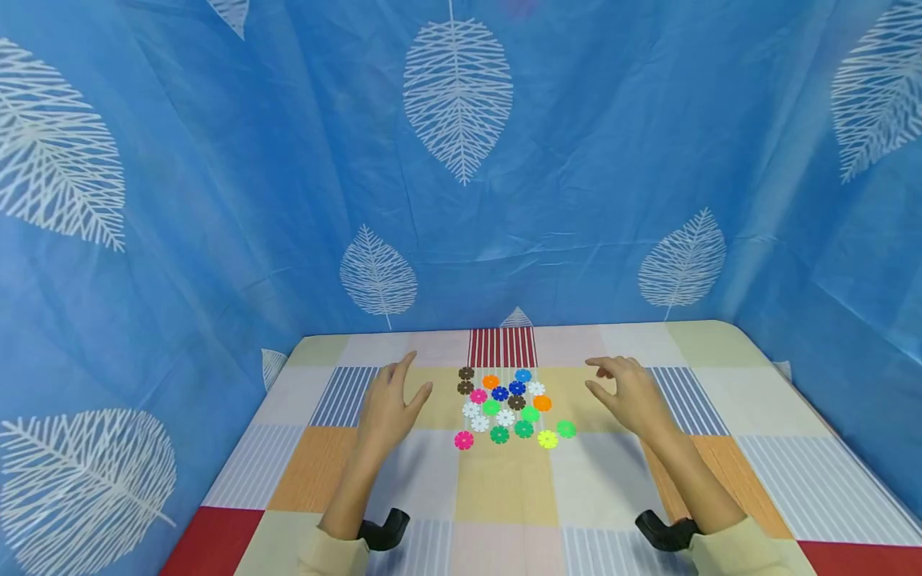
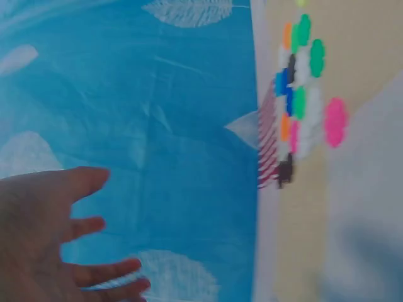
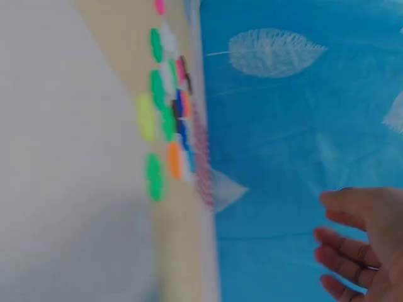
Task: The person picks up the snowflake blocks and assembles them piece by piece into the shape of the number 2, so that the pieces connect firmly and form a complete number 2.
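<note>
Blue curtains (image 1: 576,160) are enclosing the patchwork table (image 1: 504,488), where notched discs (image 1: 491,408) are lying toward the far edge's middle, seemingly grouped for two-sided reach. The left hand (image 1: 385,410) and right hand (image 1: 634,396) are hovering either side, fingers loosely apart, gripping nothing.

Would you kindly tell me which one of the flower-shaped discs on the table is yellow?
The yellow disc lies on the side nearest the person, just left of the rightmost green disc; no other disc shares its colour.
</note>
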Action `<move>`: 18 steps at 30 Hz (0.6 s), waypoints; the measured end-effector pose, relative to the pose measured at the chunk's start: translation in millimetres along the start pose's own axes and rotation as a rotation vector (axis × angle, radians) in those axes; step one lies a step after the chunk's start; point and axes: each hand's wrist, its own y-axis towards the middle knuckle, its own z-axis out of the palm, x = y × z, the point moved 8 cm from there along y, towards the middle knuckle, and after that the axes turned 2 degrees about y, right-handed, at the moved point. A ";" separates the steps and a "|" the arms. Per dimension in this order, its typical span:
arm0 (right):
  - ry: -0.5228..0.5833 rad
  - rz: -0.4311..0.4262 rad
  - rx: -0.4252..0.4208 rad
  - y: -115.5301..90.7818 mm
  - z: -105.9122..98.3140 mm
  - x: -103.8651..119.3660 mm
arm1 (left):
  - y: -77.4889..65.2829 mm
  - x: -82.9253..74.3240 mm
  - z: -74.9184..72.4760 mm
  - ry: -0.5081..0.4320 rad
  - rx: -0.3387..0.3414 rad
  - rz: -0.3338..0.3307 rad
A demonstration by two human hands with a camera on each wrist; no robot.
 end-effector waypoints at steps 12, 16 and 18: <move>0.449 0.205 0.060 -36.9 68.6 -42.1 | -19.0 23.5 62.1 -0.394 -0.026 -0.059; 0.499 0.228 0.088 -46.4 81.3 -49.4 | -23.4 25.7 84.9 -0.412 0.022 -0.038; 0.499 0.217 0.095 -49.7 85.3 -50.7 | -26.5 27.3 94.1 -0.423 0.063 -0.019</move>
